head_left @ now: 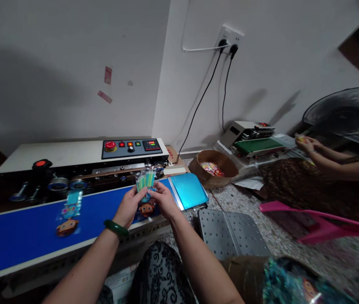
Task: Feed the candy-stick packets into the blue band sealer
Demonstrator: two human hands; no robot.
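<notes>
My left hand [131, 203] and my right hand [164, 199] are close together above the blue conveyor belt [103, 211], thumbs and fingers closed. Between them is a clear packet [147, 208] with a brown-haired cartoon figure at its lower end. Green and yellow striped strips show in clear plastic at the top, split into two bunches; whether this is one packet or two I cannot tell. A similar packet [68, 226] lies on the belt to the left, its top end by the rollers of the sealing machine [81, 152].
A bright blue sheet [190, 191] covers the belt's right end, beside a perforated metal plate [231, 232]. A carton [219, 169] holds colourful packets. At right are another person's hands [309, 145], a second machine [250, 135], a fan [346, 109] and a pink plastic piece [315, 219].
</notes>
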